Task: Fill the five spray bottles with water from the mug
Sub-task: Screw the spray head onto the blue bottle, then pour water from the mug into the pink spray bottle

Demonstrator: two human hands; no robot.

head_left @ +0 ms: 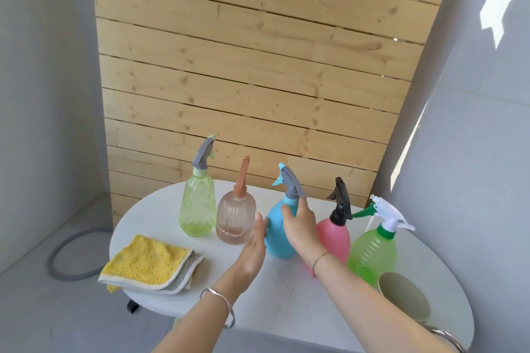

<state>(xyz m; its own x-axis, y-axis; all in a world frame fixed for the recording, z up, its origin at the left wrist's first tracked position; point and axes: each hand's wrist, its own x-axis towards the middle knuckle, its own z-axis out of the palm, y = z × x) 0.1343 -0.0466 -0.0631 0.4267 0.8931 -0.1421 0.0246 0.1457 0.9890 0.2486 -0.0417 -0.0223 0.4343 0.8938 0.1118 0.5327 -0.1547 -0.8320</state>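
right hand (pixel 299 223) is gripping the blue bottle (pixel 277 243) at its neck, fingers curled | left hand (pixel 253 241) is touching its left side, fingers straight, together

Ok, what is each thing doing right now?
Yellow-green bottle: upright, sprayer on.
Clear bottle: upright, top on.
Blue bottle: sprayer on, right hand grips neck.
Pink bottle: upright, sprayer on.
Green bottle: upright, sprayer on.
Mug: water level unclear.
Cloth: folded.
Left hand: open, beside blue bottle.

No legible text, label, brand, number or sign on the spray bottles (pixel 276 238), mug (pixel 401 292) or cloth (pixel 146 261).
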